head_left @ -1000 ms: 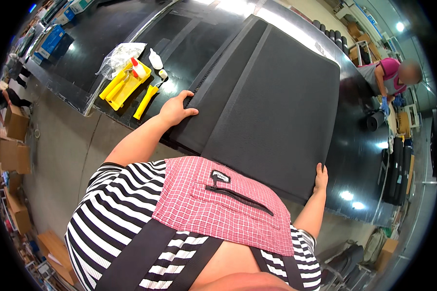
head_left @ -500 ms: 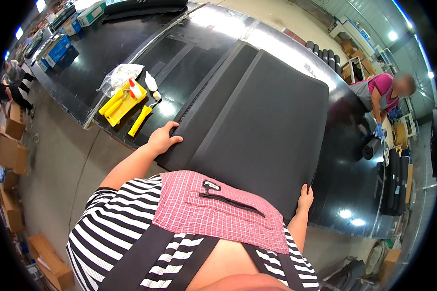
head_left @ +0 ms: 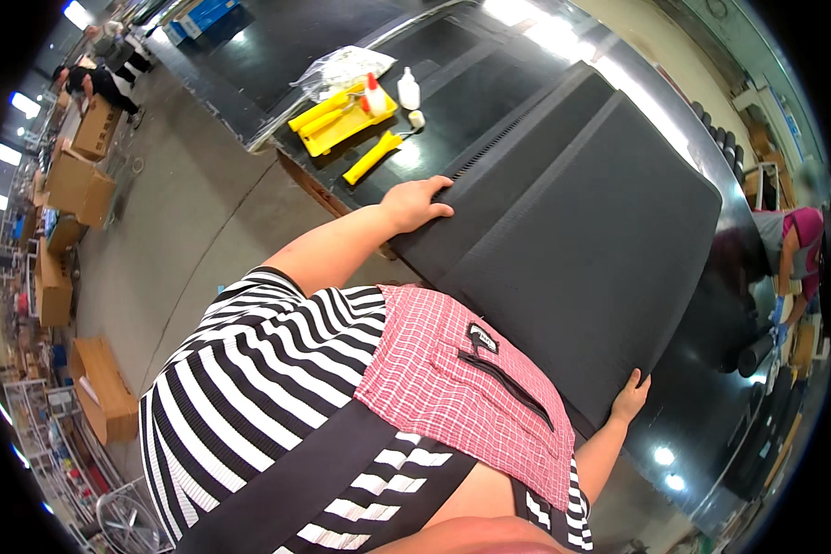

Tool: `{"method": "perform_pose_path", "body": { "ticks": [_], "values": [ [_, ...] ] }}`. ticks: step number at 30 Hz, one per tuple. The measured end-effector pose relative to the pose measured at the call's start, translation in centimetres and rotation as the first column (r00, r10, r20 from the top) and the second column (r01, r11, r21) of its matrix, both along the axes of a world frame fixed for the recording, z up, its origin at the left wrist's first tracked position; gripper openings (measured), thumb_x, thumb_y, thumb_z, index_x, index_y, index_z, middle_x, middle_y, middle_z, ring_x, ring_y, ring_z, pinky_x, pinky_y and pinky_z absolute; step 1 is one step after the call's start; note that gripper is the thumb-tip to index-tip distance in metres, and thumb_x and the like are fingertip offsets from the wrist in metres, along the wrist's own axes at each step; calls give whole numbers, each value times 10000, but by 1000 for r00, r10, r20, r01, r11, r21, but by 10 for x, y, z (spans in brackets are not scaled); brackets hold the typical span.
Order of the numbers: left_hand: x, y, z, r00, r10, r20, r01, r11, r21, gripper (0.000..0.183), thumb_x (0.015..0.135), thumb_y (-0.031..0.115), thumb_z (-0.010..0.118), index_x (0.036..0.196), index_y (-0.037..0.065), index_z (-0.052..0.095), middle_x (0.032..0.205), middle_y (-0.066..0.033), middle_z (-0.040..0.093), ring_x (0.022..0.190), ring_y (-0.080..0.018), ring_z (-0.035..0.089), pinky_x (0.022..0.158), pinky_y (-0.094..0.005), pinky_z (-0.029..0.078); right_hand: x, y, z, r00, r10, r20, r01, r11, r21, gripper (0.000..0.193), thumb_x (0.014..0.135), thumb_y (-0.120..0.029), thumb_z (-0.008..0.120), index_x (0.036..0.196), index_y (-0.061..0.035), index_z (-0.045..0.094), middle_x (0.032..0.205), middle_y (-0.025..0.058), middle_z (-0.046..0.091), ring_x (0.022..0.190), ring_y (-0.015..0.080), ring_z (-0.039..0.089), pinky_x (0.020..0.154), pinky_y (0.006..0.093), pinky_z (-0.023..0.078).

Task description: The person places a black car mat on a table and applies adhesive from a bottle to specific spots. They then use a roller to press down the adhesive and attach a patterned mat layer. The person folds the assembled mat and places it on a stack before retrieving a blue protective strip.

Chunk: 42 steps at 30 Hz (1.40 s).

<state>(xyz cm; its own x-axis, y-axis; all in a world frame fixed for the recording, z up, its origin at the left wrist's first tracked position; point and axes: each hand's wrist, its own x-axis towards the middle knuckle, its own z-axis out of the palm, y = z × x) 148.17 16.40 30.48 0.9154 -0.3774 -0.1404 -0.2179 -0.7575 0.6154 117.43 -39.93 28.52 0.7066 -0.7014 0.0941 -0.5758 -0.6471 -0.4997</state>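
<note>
A large black sheet (head_left: 582, 240) with a raised strip along it lies on the dark table in front of me. Its far left side has a narrow toothed edge (head_left: 489, 148). My left hand (head_left: 417, 205) grips the near left edge, thumb and forefinger showing on top. At the near right corner my right hand (head_left: 630, 397) is closed on the sheet's side, with some fingers hidden beneath. Left of the sheet lie a yellow paint roller (head_left: 374, 157), a yellow tray (head_left: 346, 125) holding a red-capped bottle (head_left: 374, 95), and a white bottle (head_left: 408, 90).
A clear plastic bag (head_left: 346, 69) lies behind the tray. The dark table (head_left: 240, 69) extends to the far left. Cardboard boxes (head_left: 81, 185) stand on the floor at left. A co-worker in a pink top (head_left: 803, 231) leans over the right end, near a black roll (head_left: 755, 355).
My view has turned left, so the table and sheet appear farther right. Both hands keep their hold on the sheet's edges.
</note>
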Motion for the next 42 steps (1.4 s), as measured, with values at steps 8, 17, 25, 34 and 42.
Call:
{"method": "perform_pose_path", "body": {
  "ticks": [8, 17, 25, 34, 42],
  "values": [
    [-1, 93, 11, 918, 137, 373, -86, 985, -151, 197, 889, 239, 676, 1018, 95, 711, 1014, -122, 681, 1012, -344, 639, 895, -437, 516, 86, 149, 65, 905, 51, 422, -46, 999, -23, 391, 978, -132, 665, 1353, -44, 596, 1204, 111, 608, 1057, 190, 612, 919, 316, 521],
    [142, 190, 19, 783, 133, 607, -173, 985, 8, 117, 827, 176, 703, 906, 100, 745, 895, -91, 678, 918, -308, 659, 813, -424, 520, 362, 412, 70, 639, 663, 390, -766, 595, 243, 400, 887, -83, 725, 1279, -40, 658, 1151, 90, 701, 1112, 178, 643, 977, 311, 496],
    [171, 197, 11, 826, 30, 563, -73, 996, 55, 121, 825, 209, 694, 867, 104, 737, 895, -76, 661, 921, -300, 651, 815, -430, 515, 520, 501, -16, 685, 657, 313, -720, 547, 427, 570, 772, -110, 816, 1276, 23, 585, 1196, 153, 699, 1129, 260, 662, 978, 334, 487],
    [182, 290, -9, 857, 172, 486, -140, 985, -102, 136, 896, 133, 634, 960, 64, 732, 1010, -104, 704, 949, -323, 661, 835, -412, 530, 512, 504, 13, 748, 189, 636, -658, 335, 674, 320, 930, -44, 678, 1236, -32, 583, 1131, 72, 668, 1058, 203, 654, 915, 340, 519],
    [238, 283, -21, 964, -48, 260, -3, 981, 192, 141, 870, 197, 678, 954, 95, 730, 1009, -113, 669, 994, -307, 664, 850, -412, 534, 399, 466, 44, 809, -105, 578, -537, 269, 800, 389, 1000, -150, 596, 1366, -58, 504, 1214, 83, 593, 1118, 315, 651, 882, 409, 578]
  ]
}}
